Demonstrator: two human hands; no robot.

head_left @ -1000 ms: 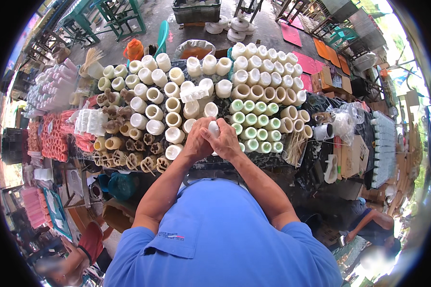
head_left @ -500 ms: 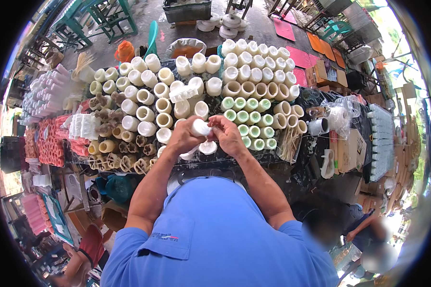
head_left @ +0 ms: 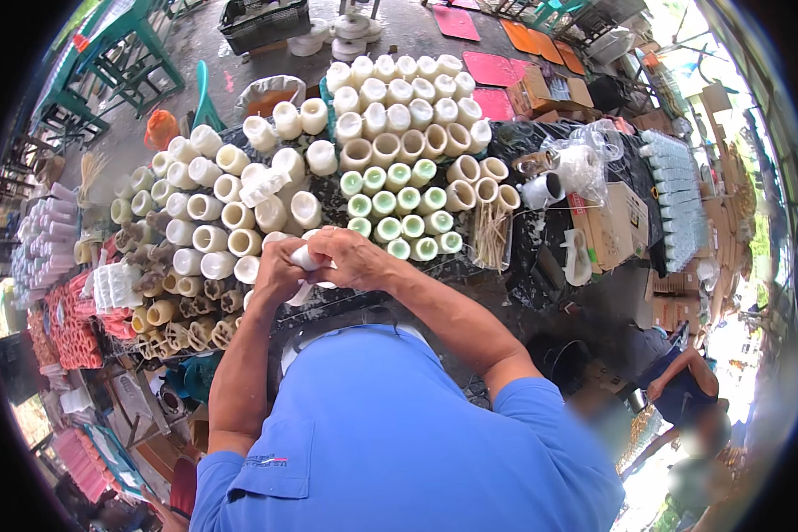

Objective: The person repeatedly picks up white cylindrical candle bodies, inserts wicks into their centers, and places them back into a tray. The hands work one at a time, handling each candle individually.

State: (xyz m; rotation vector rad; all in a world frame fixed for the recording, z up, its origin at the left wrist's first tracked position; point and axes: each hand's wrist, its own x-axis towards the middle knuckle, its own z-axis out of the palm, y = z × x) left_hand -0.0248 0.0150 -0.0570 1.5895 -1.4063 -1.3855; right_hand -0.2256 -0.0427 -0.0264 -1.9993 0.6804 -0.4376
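Note:
Over the near edge of the table, my left hand [head_left: 279,269] is closed round a small white wax candle [head_left: 305,258]. My right hand [head_left: 353,258] comes in from the other side, its fingers bent over the top of the same candle and pressed against it. What the right fingertips pinch there, if anything, is hidden. Just beyond the hands stand more white wax cylinders [head_left: 306,209], some hollow like cups. To their right are rows of cups with pale green insides [head_left: 384,203]. Brownish, lobed wax shapes [head_left: 225,333] lie to the left.
A bundle of thin sticks [head_left: 489,236] stands right of the green cups, near a clear plastic bag [head_left: 582,170] and a cardboard box [head_left: 618,229]. Pink pieces [head_left: 71,324] are stacked far left. At the lower right another person's arm [head_left: 683,368] shows.
Both hands have drawn closer to my body with the candle. My right hand has moved from beside the candle to over its top. The whole view has turned toward the right.

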